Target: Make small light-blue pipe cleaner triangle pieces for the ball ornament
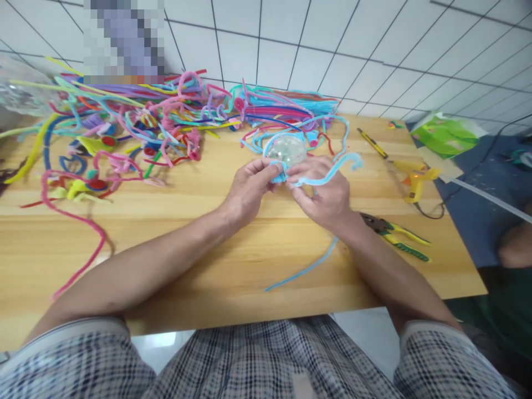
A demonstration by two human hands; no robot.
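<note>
Both hands meet above the middle of the table, fingers closed around blue pipe cleaner work. Between thumb and fingers, my left hand [251,185] pinches a small blue coiled piece [278,172]. Close beside it, my right hand [322,191] grips a light blue pipe cleaner [332,172], whose curled free end sticks out to the right over the knuckles. Another blue strand [305,270] trails on the wood below the right hand; whether it joins the held piece is hidden. Just behind the fingers sits a clear round container [286,149] with small bits inside.
A heap of colourful pipe cleaners [166,122] covers the back left, with a blue bundle [286,102] by the tiled wall. To the right lie pliers [393,233], a yellow utility knife [372,143], a yellow glue gun [413,180] and a green packet [446,136]. Another person's arm shows far right.
</note>
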